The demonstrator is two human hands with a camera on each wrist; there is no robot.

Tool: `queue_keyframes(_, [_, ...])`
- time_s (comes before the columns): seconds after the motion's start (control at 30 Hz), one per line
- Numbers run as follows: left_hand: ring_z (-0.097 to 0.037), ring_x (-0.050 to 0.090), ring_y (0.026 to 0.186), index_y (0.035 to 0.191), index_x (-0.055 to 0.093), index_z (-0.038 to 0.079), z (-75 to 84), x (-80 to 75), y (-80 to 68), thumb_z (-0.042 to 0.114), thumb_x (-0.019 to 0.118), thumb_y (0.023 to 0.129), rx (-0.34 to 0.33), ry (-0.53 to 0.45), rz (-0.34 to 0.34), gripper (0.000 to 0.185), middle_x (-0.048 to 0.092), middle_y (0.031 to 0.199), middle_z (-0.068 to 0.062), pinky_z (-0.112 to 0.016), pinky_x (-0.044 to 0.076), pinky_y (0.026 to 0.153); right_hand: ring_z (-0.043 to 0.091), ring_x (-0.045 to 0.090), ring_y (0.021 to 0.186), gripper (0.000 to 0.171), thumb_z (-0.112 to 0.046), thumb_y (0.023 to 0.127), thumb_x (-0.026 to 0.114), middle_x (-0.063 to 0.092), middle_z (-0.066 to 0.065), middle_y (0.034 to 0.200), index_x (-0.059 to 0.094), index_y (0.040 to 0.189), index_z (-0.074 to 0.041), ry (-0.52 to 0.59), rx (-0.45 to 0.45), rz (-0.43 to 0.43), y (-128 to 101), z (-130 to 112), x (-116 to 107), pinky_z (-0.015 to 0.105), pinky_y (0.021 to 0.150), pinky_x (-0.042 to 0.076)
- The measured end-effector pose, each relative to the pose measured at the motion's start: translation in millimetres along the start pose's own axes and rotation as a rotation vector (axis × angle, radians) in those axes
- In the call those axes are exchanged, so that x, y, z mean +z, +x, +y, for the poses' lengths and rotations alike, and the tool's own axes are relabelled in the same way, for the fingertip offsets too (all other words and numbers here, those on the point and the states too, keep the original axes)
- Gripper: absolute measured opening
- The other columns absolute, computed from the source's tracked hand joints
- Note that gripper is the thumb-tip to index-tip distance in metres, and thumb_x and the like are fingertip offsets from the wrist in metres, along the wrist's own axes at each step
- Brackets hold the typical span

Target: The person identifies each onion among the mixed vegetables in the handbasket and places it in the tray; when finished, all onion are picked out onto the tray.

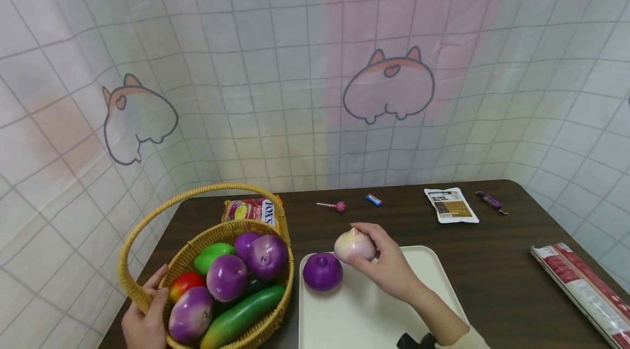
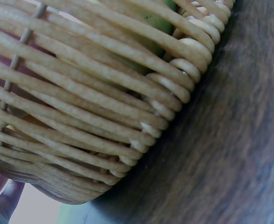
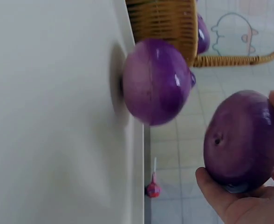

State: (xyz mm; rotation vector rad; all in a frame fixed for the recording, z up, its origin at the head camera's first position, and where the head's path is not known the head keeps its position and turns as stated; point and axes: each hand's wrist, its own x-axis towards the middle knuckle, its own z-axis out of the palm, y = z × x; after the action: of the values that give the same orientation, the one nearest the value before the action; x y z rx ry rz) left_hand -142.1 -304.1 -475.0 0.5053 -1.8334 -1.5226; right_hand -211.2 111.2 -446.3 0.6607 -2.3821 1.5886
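the right hand (image 1: 389,267) curls its fingers round a pale purple onion (image 1: 354,245), held just over the far left corner of the cream tray (image 1: 374,310), beside a darker purple onion (image 1: 322,271) lying there. the left hand (image 1: 145,321) grips the rim of the wicker basket (image 1: 275,316), full of produce, just left of the tray.

Dark table (image 1: 492,261) before a seemingly fabric grid-patterned backdrop (image 1: 295,64).

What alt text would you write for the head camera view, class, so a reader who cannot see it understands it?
A person's right hand holds a pale purple onion over a cream tray, beside a darker purple onion resting on it. The left hand grips the rim of a wicker basket filled with toy produce.
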Motion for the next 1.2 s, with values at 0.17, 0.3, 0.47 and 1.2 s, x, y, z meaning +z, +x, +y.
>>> queue_keyframes(0.17, [0.004, 0.057, 0.107, 0.077, 0.050, -0.014, -1.7, -1.0, 1.6, 0.008, 0.061, 0.095, -0.015, 0.003, -0.008, 0.030, 0.070, 0.114, 0.013, -0.009, 0.035, 0.085, 0.024, 0.057, 0.110, 0.055, -0.016, 0.080, 0.081, 0.055, 0.008, 0.129, 0.055, 0.128, -0.014, -0.009, 0.047, -0.033, 2, 7, -12, 0.032, 0.086, 0.051])
queue_keyframes(0.3, [0.005, 0.056, 0.108, 0.079, 0.051, -0.014, -1.1, -2.3, 2.5, 0.009, 0.061, 0.095, -0.023, 0.009, -0.014, 0.030, 0.070, 0.114, 0.014, -0.009, 0.035, 0.085, 0.024, 0.057, 0.109, 0.058, -0.016, 0.078, 0.082, 0.056, 0.009, 0.128, 0.053, 0.127, -0.009, -0.023, 0.100, -0.063, 5, 12, -20, 0.034, 0.088, 0.049])
queue_keyframes(0.47, [0.004, 0.056, 0.109, 0.080, 0.052, -0.012, 2.8, -2.4, 1.9, 0.011, 0.061, 0.096, -0.018, 0.033, -0.013, 0.030, 0.070, 0.117, 0.011, -0.009, 0.035, 0.085, 0.024, 0.056, 0.109, 0.058, -0.018, 0.077, 0.082, 0.057, 0.010, 0.127, 0.051, 0.126, -0.007, -0.050, 0.153, -0.124, 4, 19, -27, 0.034, 0.088, 0.049])
queue_keyframes(1.2, [0.006, 0.055, 0.110, 0.081, 0.054, -0.009, -1.7, -2.2, 2.3, 0.010, 0.063, 0.096, 0.036, 0.089, -0.024, 0.026, 0.069, 0.120, 0.008, -0.007, 0.036, 0.088, 0.026, 0.053, 0.116, 0.073, -0.028, 0.076, 0.084, 0.052, 0.014, 0.136, 0.050, 0.136, -0.006, -0.045, 0.169, -0.234, -9, 39, -23, 0.030, 0.094, 0.045])
